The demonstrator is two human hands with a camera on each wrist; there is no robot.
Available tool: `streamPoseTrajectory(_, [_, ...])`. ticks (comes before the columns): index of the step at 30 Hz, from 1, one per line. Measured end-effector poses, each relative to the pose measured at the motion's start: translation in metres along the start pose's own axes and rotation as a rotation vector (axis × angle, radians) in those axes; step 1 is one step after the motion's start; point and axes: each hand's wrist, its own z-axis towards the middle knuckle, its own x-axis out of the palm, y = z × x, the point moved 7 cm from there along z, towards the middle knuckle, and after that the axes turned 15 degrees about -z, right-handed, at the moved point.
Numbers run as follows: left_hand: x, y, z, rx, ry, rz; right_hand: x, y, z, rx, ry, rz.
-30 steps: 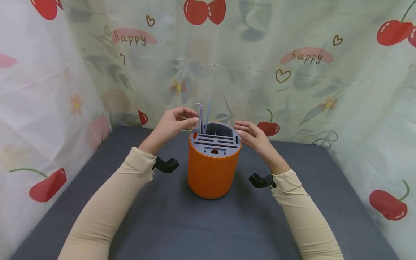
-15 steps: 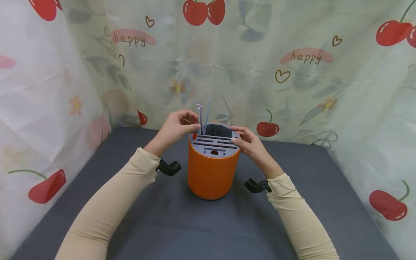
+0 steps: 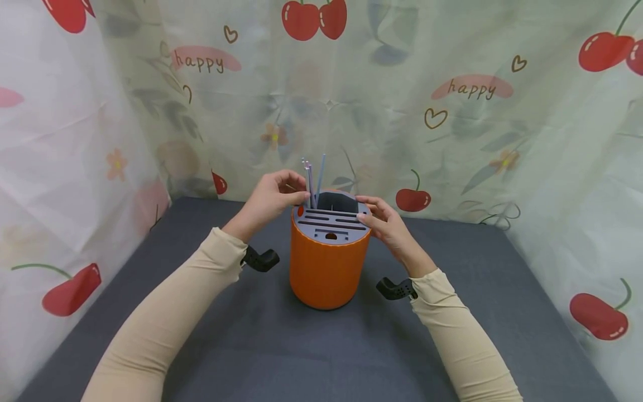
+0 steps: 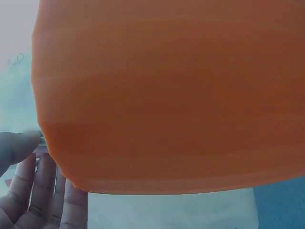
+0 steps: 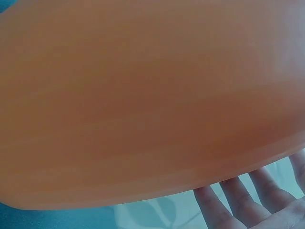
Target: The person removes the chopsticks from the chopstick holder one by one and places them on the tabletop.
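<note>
Now both hands sit at the holder's top; a second ago the right hand (image 3: 389, 223) hovered off its right side, and the left hand (image 3: 271, 200) has dropped closer. One orange holder (image 3: 326, 268), mid worktop (image 3: 452, 346), grey slotted lid (image 3: 334, 220). About four thin sticks (image 3: 312, 181) stand at its far left. Left hand's fingers curl by the sticks, grip unclear. Right hand's fingers curl over the lid rim.
</note>
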Motion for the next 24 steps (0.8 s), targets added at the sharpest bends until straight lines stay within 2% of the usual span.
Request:
streamPoseTrajectory(7, [-0.001,-0.005,0.004,0.017,-0.002,-0.007,0.000,-0.001,0.000,-0.005,-0.005,0.007])
streamPoseTrajectory(11, [-0.005,-0.023,0.006,0.087,-0.006,-0.064,0.000,-0.001,0.000,-0.003,-0.002,0.011])
streamPoseTrajectory(13, [-0.009,-0.042,0.006,0.157,-0.012,-0.115,0.001,-0.001,0.000,-0.001,0.001,0.015])
streamPoseTrajectory(15, [-0.016,-0.069,0.004,0.260,-0.023,-0.192,0.001,-0.002,0.001,0.000,0.003,0.015])
streamPoseTrajectory(20, [-0.050,-0.144,-0.008,0.527,-0.098,-0.478,0.000,-0.002,0.001,0.002,-0.004,0.007])
streamPoseTrajectory(22, [-0.067,-0.165,-0.014,0.591,-0.158,-0.565,0.000,-0.002,0.001,-0.001,-0.005,0.003])
streamPoseTrajectory(24, [-0.083,-0.174,-0.017,0.611,-0.214,-0.605,0.000,-0.001,0.001,-0.007,-0.005,0.000])
